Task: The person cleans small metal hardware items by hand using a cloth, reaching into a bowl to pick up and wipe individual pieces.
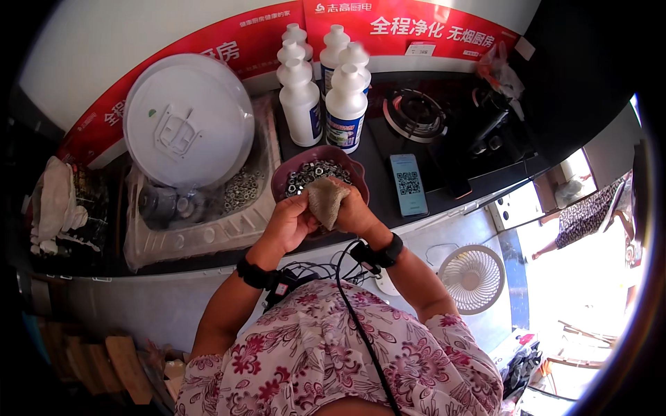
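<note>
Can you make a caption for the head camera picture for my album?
Left hand and right hand hold a cloth over a bowl of metal nuts.

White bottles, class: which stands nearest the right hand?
The right cluster's front bottle: its base sits closest to the right hand; the others stand behind or left.

Two black wristbands (pixel 256 275) are showing; a black cable (pixel 361 333) is crossing a white top (pixel 309 347) with magenta flowers (pixel 247 357).

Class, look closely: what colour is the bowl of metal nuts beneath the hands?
The bowl is dark maroon, seen best in the head view.
</note>
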Available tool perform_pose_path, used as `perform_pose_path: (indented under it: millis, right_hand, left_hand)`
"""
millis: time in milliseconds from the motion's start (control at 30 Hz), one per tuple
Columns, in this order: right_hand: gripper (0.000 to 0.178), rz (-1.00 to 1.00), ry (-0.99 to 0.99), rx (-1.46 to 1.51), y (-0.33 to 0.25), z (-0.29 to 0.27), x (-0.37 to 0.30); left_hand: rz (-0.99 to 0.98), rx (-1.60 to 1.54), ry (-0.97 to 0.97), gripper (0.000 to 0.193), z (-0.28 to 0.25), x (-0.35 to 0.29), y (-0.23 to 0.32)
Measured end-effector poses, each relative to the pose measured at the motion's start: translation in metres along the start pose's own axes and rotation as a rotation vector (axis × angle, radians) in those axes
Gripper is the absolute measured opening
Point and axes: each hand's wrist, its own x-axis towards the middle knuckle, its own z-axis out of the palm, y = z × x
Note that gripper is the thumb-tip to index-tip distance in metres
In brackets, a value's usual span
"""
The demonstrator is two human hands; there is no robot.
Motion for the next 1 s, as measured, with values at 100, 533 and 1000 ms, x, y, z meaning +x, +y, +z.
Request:
perform_pose_path:
  millis: [100,533,1000]
  right_hand:
    - [0.031,0.006,-0.011,0.002,-0.003,-0.001,0.0]
    - [0.047,-0.019,-0.074,-0.011,0.009,-0.003,0.002]
    - [0.042,0.005,0.003,-0.098,0.007,-0.003,0.0]
  left_hand:
    - [0.03,0.0,-0.039,0.018,-0.008,0.001,-0.003]
    - [-0.013,-0.072,-0.052,0.016,-0.006,0.001,-0.002]
    - [0.01,-0.011,0.003,0.014,-0.004,0.001,-0.002]
